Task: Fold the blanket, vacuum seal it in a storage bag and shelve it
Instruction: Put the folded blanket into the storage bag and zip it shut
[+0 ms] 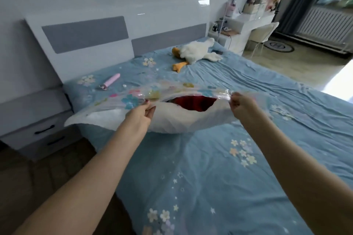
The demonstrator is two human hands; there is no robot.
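A clear plastic storage bag [107, 118] with a flower print lies across the blue bed, its mouth turned toward me. Inside the gaping mouth shows the red blanket [193, 104]. My left hand [140, 115] pinches the bag's rim left of the opening. My right hand [241, 104] pinches the rim on the right side, lifting it. The opening is stretched between both hands, a little above the sheet.
The bed's blue flowered sheet [219, 168] fills the foreground. A pink tube-shaped pump [111, 81] lies near the headboard, and a white plush duck [193, 53] sits farther back. A grey nightstand [32, 120] stands at the left; desk and chair [261, 32] at back right.
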